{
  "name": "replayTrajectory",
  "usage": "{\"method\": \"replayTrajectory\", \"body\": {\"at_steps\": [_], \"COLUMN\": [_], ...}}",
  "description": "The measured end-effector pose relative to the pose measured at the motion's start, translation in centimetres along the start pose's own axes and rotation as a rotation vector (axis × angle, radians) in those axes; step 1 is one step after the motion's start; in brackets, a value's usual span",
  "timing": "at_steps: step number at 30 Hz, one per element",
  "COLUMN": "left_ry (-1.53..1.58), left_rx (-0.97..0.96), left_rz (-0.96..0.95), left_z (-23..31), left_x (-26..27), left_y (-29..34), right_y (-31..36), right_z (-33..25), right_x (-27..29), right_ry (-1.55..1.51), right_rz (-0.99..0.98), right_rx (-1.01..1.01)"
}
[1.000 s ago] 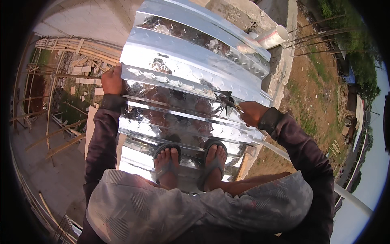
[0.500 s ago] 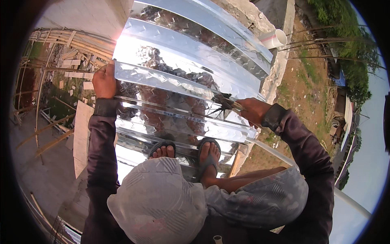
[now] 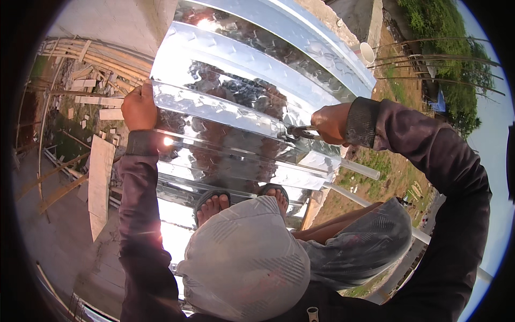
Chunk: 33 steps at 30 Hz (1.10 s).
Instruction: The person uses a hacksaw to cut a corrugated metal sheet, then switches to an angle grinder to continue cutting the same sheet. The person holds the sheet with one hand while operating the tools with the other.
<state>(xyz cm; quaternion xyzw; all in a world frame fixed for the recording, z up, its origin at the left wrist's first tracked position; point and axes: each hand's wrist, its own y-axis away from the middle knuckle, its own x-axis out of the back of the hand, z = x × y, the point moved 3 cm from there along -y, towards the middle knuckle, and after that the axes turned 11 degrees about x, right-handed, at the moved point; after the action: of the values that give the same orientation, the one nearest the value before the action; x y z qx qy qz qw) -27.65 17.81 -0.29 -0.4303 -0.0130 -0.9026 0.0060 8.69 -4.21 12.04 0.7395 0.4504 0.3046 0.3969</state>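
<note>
Shiny corrugated metal sheets [image 3: 236, 88] with raised ribs and small bent marks lie across the middle. On their left edge, my left hand [image 3: 140, 107] is closed, with the fingers curled round the edge beneath a rib. My right hand [image 3: 331, 124] is closed on a dark pliers-like tool [image 3: 304, 130]. The tool's head meets a rib of the sheet towards its right end; its exact jaws are hard to make out against the reflections. Both of my feet [image 3: 213, 208], in dark sandals, rest on the nearer sheets, partly covered by my knee.
Beyond the left edge lies a lower level with planks [image 3: 99, 182], bamboo poles [image 3: 102, 56] and rubble. A rough masonry ledge and a white pipe end [image 3: 366, 53] stand at the far right. White pipes [image 3: 360, 168] stick out over grassy ground below, on the right.
My right hand has turned and shifted slightly up and left, its elbow swinging outward; the tool's spread dark parts now sit close together at the rib. My left hand stays at the edge.
</note>
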Motion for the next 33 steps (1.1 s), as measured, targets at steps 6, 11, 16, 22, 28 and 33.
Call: {"method": "replayTrajectory", "body": {"at_steps": [6, 11, 16, 22, 28, 33], "left_ry": [0.087, -0.034, -0.074, -0.148, -0.134, -0.091], "left_rx": [0.023, -0.176, 0.076, 0.073, -0.022, 0.057], "left_rz": [0.017, 0.121, -0.063, -0.114, -0.132, -0.193], "left_z": [1.8, -0.5, -1.4, -2.6, -2.2, -1.6], "left_x": [0.0, -1.8, -5.0, -5.1, -5.3, -4.9], "left_y": [0.9, 0.3, -1.5, -2.7, -2.8, -2.7], "right_y": [-7.4, -11.6, -1.9, 3.9, 0.5, -1.6], "right_z": [-1.6, -3.4, 1.2, 6.2, 7.1, 8.3], "right_x": [4.6, 6.0, 5.5, -4.4, -9.5, -10.1], "right_ry": [-0.002, 0.043, 0.034, -0.243, 0.014, -0.188], "right_rz": [-0.081, -0.024, 0.102, 0.297, 0.519, 0.564], "right_rx": [-0.222, -0.237, -0.337, -0.088, 0.083, 0.0]}}
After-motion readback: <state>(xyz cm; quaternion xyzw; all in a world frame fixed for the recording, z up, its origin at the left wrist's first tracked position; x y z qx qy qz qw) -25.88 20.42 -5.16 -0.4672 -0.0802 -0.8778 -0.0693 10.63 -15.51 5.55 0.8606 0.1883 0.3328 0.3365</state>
